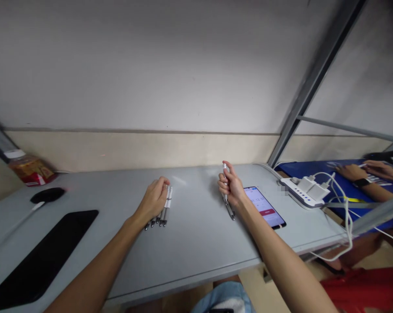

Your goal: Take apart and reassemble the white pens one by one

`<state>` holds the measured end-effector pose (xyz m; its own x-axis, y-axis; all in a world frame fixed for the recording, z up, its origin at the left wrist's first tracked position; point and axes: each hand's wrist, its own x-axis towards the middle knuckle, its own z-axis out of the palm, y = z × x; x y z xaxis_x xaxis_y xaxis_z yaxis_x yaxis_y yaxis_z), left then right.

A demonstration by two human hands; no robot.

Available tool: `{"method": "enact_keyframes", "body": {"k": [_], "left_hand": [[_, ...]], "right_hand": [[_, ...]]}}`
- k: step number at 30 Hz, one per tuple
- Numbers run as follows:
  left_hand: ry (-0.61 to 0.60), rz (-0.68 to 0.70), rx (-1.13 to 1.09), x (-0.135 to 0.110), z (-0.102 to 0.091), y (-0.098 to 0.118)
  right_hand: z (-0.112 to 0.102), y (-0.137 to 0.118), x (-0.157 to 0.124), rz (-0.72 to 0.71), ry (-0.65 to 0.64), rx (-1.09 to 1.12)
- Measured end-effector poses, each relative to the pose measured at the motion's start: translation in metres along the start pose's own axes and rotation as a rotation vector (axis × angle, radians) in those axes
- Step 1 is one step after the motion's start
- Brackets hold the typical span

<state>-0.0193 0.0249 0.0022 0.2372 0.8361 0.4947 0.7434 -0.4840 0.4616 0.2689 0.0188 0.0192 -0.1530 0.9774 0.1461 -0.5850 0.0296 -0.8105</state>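
Observation:
My right hand (229, 184) is closed around a white and grey pen (225, 167) held upright, the thumb close to its top end. Just below that hand another pen (230, 212) lies on the grey table. My left hand (154, 198) rests with curled fingers at a row of several similar pens (166, 208). Their white upper parts show beside the fingers, and their grey tips stick out toward me. The inside of the left fingers is hidden, so I cannot tell whether they grip anything.
A lit phone (264, 206) lies right of my right hand, near a white power strip (302, 193) with cables. Left are a black mat (43, 261), a black disc (47, 195) and a bottle (31, 168). Another person's hands (352, 173) are at the far right.

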Motion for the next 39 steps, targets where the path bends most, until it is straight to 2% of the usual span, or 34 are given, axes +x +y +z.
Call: {"method": "enact_keyframes", "body": {"k": [3, 9, 17, 23, 28, 34, 37, 39], "left_hand": [[0.018, -0.039, -0.026, 0.001, -0.001, -0.001], [0.028, -0.024, -0.001, 0.002, 0.002, -0.009], [0.033, -0.028, 0.000, 0.002, 0.002, -0.011], [-0.023, -0.021, 0.054, 0.001, 0.004, -0.011], [-0.081, 0.000, 0.193, -0.003, 0.004, -0.005], [-0.167, 0.046, 0.327, -0.008, 0.003, 0.006], [-0.199, 0.050, 0.350, -0.010, 0.003, 0.008], [-0.211, 0.049, 0.347, -0.011, 0.003, 0.010]], "right_hand": [[-0.001, 0.000, 0.000, -0.003, 0.015, 0.016], [0.000, -0.001, -0.001, 0.000, 0.019, 0.009], [-0.003, 0.000, 0.001, -0.015, 0.012, 0.014], [-0.004, 0.001, 0.002, -0.023, 0.032, 0.030], [-0.005, 0.002, 0.004, -0.016, 0.057, 0.020], [-0.001, 0.006, 0.003, 0.064, 0.052, -0.229], [0.001, 0.008, 0.001, 0.052, 0.000, -0.495], [0.001, 0.009, 0.000, -0.013, 0.001, -0.749]]}}
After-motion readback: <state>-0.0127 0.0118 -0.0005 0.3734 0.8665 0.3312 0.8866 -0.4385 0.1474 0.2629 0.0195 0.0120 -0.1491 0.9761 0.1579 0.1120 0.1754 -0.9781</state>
